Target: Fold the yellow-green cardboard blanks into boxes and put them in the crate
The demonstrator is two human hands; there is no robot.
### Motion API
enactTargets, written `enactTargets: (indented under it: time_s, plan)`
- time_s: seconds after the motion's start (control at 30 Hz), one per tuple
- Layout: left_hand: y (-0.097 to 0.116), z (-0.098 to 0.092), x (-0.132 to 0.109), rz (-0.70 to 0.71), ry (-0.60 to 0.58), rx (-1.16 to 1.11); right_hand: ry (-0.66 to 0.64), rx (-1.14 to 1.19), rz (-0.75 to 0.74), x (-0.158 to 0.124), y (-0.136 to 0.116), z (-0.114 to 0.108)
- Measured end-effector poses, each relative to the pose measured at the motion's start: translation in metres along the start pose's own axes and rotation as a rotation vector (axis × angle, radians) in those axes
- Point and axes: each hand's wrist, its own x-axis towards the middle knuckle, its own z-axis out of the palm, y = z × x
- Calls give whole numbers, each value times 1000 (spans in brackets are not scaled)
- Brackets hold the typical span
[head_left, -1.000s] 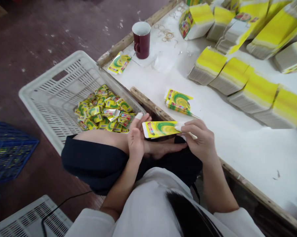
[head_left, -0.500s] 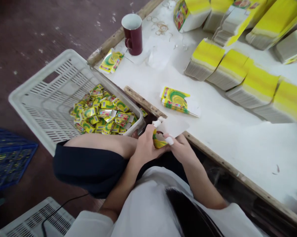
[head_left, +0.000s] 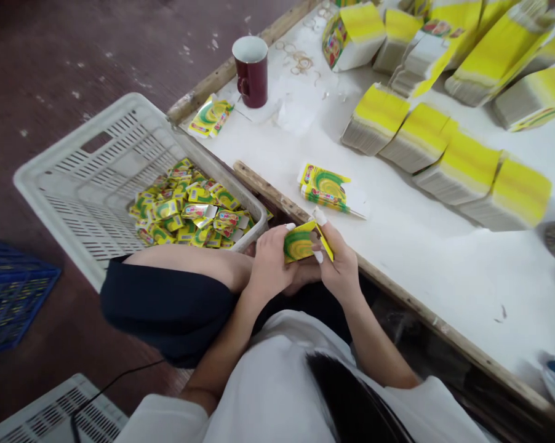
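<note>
Between my hands, above my lap at the table's edge, is a small yellow and green printed box [head_left: 299,243]. My left hand [head_left: 272,258] grips its left end, with white tape or covers on the fingertips. My right hand [head_left: 339,261] pinches its right end, where a yellow flap stands out; white covers show on its fingertips too. On the table just beyond lies a flat yellow carton [head_left: 324,186] with a thin stick at its lower edge. To my left, many small yellow boxes [head_left: 192,212] lie heaped in a white plastic crate [head_left: 134,132].
A maroon mug [head_left: 253,77] stands near the table's far left edge, beside another yellow carton [head_left: 210,115] and some rubber bands [head_left: 298,58]. Stacks of flat yellow cartons [head_left: 462,163] fill the back right. A blue crate [head_left: 16,295] sits on the floor at left.
The box in my hands has turned so its printed green and yellow face shows. My right hand has shifted to its right end, and the white paper-like surface above it is out of sight.
</note>
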Motion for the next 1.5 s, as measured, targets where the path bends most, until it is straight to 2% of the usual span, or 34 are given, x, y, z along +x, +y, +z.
enactTargets:
  time_s: [0.13, 0.23, 0.3, 0.37, 0.47, 0.53, 0.6, 0.67, 0.73, 0.77, 0.83, 0.93, 1.07, 1.13, 1.2, 1.27, 1.33, 1.4, 1.43, 1.5]
  plan:
    - [4, -12, 1, -34, 19, 9, -286, -151, -91, 9, 3, -21]
    - [11, -20, 2, -3, -51, 87, -473, -140, -126, 21, 4, -47]
    - [14, -22, 4, 23, -94, 120, -555, -69, -170, 27, 4, -58]
    - [15, -22, 5, 29, -105, 126, -577, 0, -179, 29, 5, -58]
    - [13, -18, 5, -18, -72, 100, -459, 47, -98, 21, 5, -38]
    - [10, -15, 3, -87, -7, -3, -357, 91, -54, 16, 7, -22]
    - [8, -12, 4, -174, 160, -246, -263, 154, -32, 18, 13, -14]
    - [7, -12, 8, -249, 426, -577, -112, 129, 14, 29, 22, -17]
    - [6, -12, 14, -345, 647, -886, 83, -67, 118, 47, 35, -26]
    - [5, -12, 17, -414, 697, -1003, 156, -209, 182, 56, 41, -31]
    - [4, -10, 20, -576, 679, -1154, 217, -439, 290, 71, 54, -38]
    - [2, -5, 19, -704, 538, -1199, 184, -584, 338, 81, 65, -38]
    - [-2, 1, 14, -686, 396, -1098, 192, -583, 346, 79, 61, -36]
    - [-2, 2, 12, -657, 300, -1051, 243, -491, 389, 74, 50, -36]
    - [0, 4, 10, -561, 222, -1043, 276, -348, 403, 66, 33, -36]
    - [4, 6, 9, -406, 213, -1070, 196, -173, 356, 52, 14, -33]
    - [10, 7, 9, -281, 238, -1099, -62, 23, 300, 36, -5, -23]
    - [15, 6, 11, -229, 264, -1102, -351, 260, 285, 19, -21, -8]
    - [18, 4, 13, -219, 294, -1092, -410, 393, 289, 12, -26, 0]
    - [19, 0, 16, -219, 401, -1049, -428, 560, 306, 1, -32, 15]
